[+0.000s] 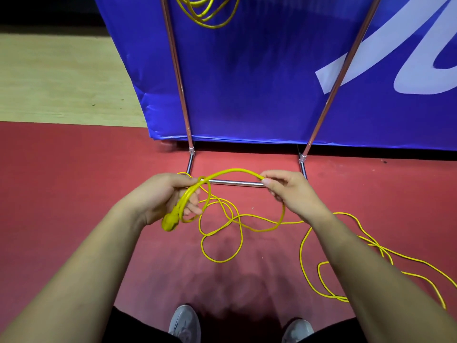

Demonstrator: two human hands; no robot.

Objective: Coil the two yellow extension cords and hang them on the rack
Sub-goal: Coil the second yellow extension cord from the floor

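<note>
Two yellow cords. The coiled cord (205,11) hangs high on the rack (237,183), against the blue banner (247,82). The banner's white lettering is cropped and unreadable. Your left hand (168,194) grips a few loops of the loose cord (237,170), with its plug (169,222) dangling just below your palm. Your right hand (289,191) pinches the same cord, and an arc spans between the hands. The slack lies on the red floor (74,181), in front of the rack's base bar and off to your right.
</note>
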